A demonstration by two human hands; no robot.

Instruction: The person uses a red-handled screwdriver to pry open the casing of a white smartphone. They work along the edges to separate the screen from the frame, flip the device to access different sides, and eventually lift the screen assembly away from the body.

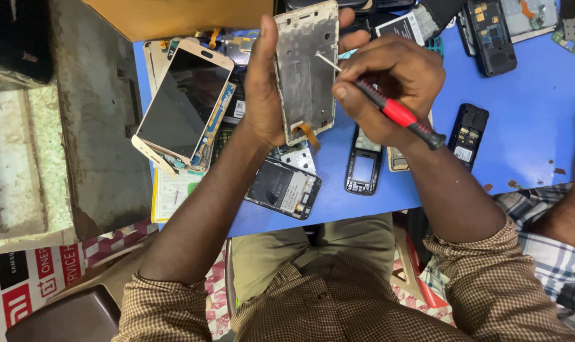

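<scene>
The left hand is clamped on a phone frame, held above the blue table with its long axis near vertical in the head view, top end toward the far edge and inner side facing the camera. The right hand is closed around a red-and-black screwdriver; the shaft runs up-left and its tip contacts the frame's right side. A gold phone with a dark screen lies to the left. Black handset shells and circuit boards lie beneath the hands. Another person's plaid sleeve enters at right.
</scene>
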